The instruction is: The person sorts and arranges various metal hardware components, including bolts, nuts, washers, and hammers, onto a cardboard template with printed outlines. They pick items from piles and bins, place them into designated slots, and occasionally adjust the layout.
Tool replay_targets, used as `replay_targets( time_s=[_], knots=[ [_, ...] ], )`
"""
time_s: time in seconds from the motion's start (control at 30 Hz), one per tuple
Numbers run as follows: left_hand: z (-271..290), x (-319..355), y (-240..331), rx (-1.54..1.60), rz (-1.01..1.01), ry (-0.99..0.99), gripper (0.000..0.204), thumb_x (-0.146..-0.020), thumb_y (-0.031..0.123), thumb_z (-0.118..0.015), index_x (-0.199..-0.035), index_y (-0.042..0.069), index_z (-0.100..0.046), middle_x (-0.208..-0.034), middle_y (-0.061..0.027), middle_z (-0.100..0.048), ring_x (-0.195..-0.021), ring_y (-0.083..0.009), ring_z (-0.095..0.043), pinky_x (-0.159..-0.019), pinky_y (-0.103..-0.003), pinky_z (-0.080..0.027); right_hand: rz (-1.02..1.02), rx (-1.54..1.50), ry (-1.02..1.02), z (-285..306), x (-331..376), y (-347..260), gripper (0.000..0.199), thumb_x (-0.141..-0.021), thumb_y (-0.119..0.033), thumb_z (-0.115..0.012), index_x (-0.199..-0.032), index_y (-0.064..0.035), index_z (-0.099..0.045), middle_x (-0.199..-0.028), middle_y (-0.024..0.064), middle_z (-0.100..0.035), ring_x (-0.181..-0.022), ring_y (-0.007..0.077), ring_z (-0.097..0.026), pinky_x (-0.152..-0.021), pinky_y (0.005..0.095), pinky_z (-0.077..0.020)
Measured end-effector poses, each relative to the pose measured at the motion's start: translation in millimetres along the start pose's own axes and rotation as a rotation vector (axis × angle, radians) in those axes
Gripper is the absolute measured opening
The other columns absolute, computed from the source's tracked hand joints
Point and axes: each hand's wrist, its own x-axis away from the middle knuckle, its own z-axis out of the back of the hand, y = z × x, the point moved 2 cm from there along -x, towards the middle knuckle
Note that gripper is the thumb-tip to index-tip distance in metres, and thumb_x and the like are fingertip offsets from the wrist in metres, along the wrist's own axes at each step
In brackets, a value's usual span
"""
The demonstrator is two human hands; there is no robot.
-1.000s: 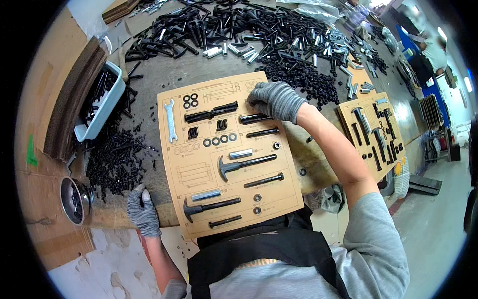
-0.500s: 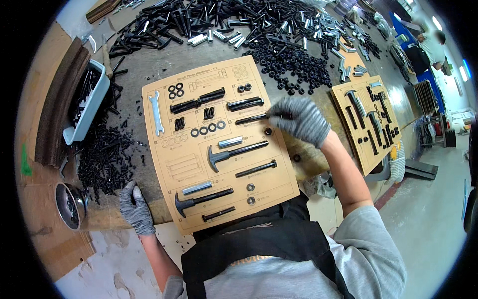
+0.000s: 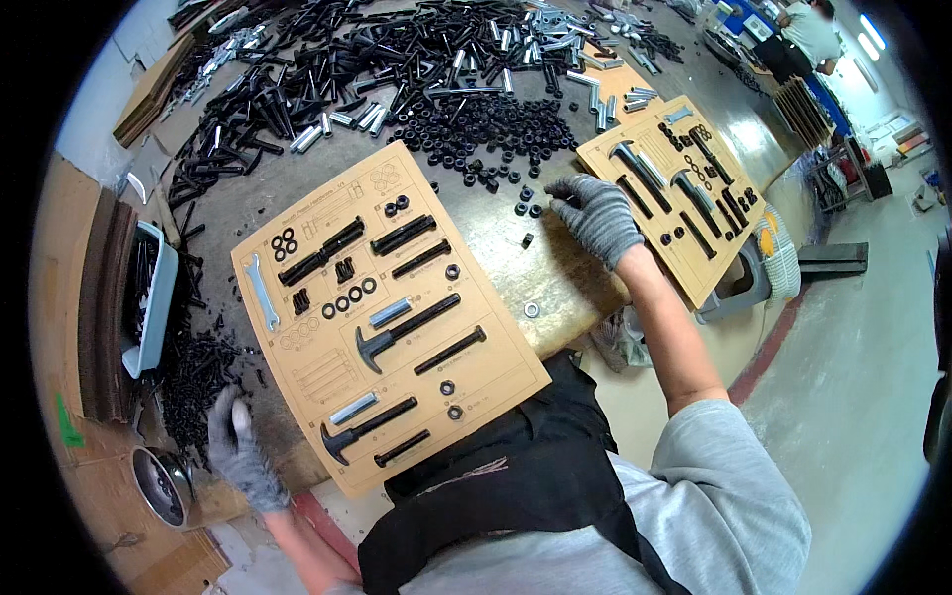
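My left hand (image 3: pixel 243 458), in a grey glove, is at the table's near edge beside a pile of small black screws (image 3: pixel 198 382). Its fingers are apart and nothing shows in them. My right hand (image 3: pixel 601 220), also gloved, hovers between the loose black nuts (image 3: pixel 493 134) and a second packed card (image 3: pixel 699 248). Its fingers are slightly bent and parted, with nothing visible between them. In front of me, a brown card (image 3: pixel 327 446) carries a wrench (image 3: pixel 262 293), black bolts (image 3: pixel 449 352), washers (image 3: pixel 349 297), silver sleeves (image 3: pixel 353 409), nuts and two T-shaped black parts (image 3: pixel 407 332).
A large heap of black bolts and silver tubes (image 3: pixel 387 59) covers the far table. At left stand a light-blue bin (image 3: pixel 151 307), stacked brown sheets (image 3: pixel 94 297) and a metal bowl (image 3: pixel 162 486). One silver nut (image 3: pixel 532 309) lies right of the card. Another person (image 3: pixel 808 40) is far right.
My right hand has left the black bolt on the near card and moved right. My left hand's fingers have spread. The whole view has shifted, with the near card now further left.
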Motion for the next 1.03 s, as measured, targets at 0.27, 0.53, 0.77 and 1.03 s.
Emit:
replay_targets(
  time_s=[0.27, 0.53, 0.77, 1.03],
  knots=[
    [-193.2, 11.3, 207.1, 0.017, -0.572, -0.840, 0.034, -0.084, 0.023, -0.064, -0.113, 0.005, -0.064, -0.100, -0.0118, -0.066, -0.085, -0.0217, -0.064, -0.082, -0.033, -0.050, 0.351, 0.115, -0.168, -12.5, -20.8, 7.7, 0.028, -0.078, -0.019, -0.069, -0.106, -0.0127, -0.064, -0.096, 0.0129, -0.063, -0.086, 0.0315, -0.062, -0.078, 0.0400, -0.0503],
    [-308.0, 36.7, 212.7, -0.573, -0.759, -0.933, 0.026, -0.087, 0.030, -0.058, -0.095, 0.007, -0.066, -0.095, -0.0143, -0.066, -0.086, -0.0319, -0.065, -0.076, -0.044, -0.051, 0.400, 0.063, -0.065, -18.1, -9.0, 27.4, 0.022, -0.081, -0.018, -0.065, -0.103, -0.0119, -0.066, -0.099, 0.0122, -0.062, -0.092, 0.0340, -0.060, -0.081, 0.0418, -0.0496],
    [-313.5, 49.1, 201.9, -0.585, -0.926, -0.804, 0.018, -0.087, 0.022, -0.053, -0.092, 0.009, -0.065, -0.088, -0.0125, -0.065, -0.084, -0.0305, -0.065, -0.074, -0.042, -0.052, 0.479, 0.137, -0.040, -24.1, -3.6, 21.6, 0.013, -0.084, -0.026, -0.061, -0.092, -0.0167, -0.066, -0.090, 0.0125, -0.061, -0.080, 0.0332, -0.063, -0.070, 0.0425, -0.0522],
    [-307.5, 45.3, 210.9, -0.373, -0.617, -0.948, 0.054, -0.076, 0.034, -0.073, -0.120, 0.007, -0.059, -0.115, -0.0193, -0.063, -0.104, -0.0313, -0.062, -0.092, -0.038, -0.048, 0.333, 0.055, -0.073, -12.1, 44.0, 38.0, 0.028, -0.082, -0.026, -0.065, -0.105, -0.0101, -0.062, -0.092, 0.0138, -0.061, -0.087, 0.0317, -0.062, -0.075, 0.0415, -0.0511]
  ],
)
